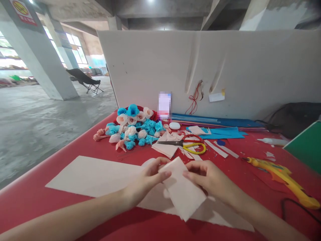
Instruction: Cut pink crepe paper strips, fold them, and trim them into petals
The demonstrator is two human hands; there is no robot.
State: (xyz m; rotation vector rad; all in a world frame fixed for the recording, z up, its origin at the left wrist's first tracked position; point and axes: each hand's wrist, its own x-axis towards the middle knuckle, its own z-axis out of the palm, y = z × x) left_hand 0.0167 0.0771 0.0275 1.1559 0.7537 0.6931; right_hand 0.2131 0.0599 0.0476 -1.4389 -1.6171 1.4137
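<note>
Between my two hands is a folded piece of pale pink crepe paper (185, 192), tilted above the table. My left hand (152, 172) pinches its upper left edge, thumb on top. On the upper right edge, my right hand (203, 174) grips it the same way, with some fingers hidden behind. Beneath the hands lies a long pale strip of paper (100, 175), stretching to the left and lower right. Just beyond, scissors (185, 144) with one red and one yellow handle rest on pale paper scraps (163, 150).
Blue, white and pink paper flowers (135, 127) are heaped at the back left. A yellow glue gun (281, 177) lies at the right, near a green board (306, 147). Blue paper strips (223, 133), a white oval object (175, 126) and a blurred phone (165, 105) are at the back.
</note>
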